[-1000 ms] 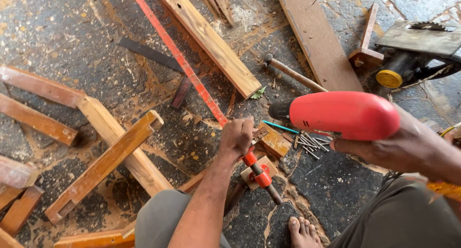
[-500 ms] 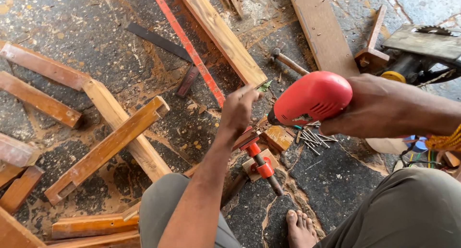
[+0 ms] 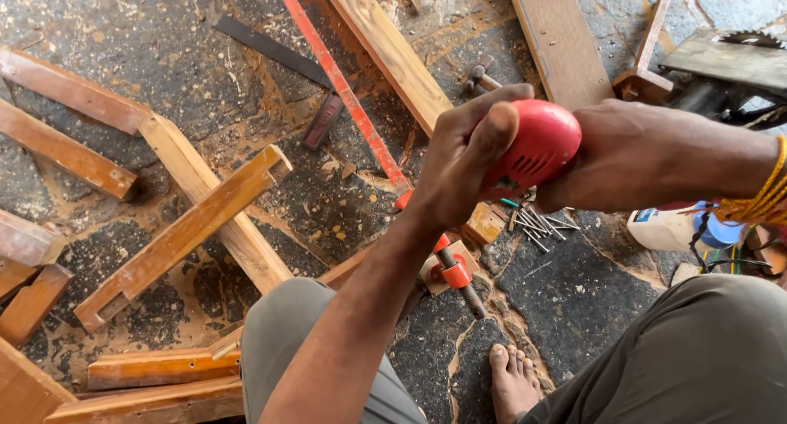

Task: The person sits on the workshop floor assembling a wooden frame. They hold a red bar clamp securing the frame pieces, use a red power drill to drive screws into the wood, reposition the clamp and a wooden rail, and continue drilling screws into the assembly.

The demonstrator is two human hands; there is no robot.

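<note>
Red plastic electric drill (image 3: 533, 149), smooth-shelled with vent slits, now raised close under the camera; a second ago it lay lower and farther right. The right hand (image 3: 631, 157) closes around its body; the left hand (image 3: 467, 166), formerly down by the orange-handled steel bar clamp (image 3: 449, 270), now curls over its front end. Loose steel nails (image 3: 537, 223) and rough timber battens (image 3: 184, 235) lie on the sawdust-strewn concrete floor (image 3: 574, 301).

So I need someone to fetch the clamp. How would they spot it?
Start at the long red bar running across the floor. Follow it down under the left hand. The clamp sits between the knees: orange handle, threaded steel screw, unlike the bare wood around it.
</note>
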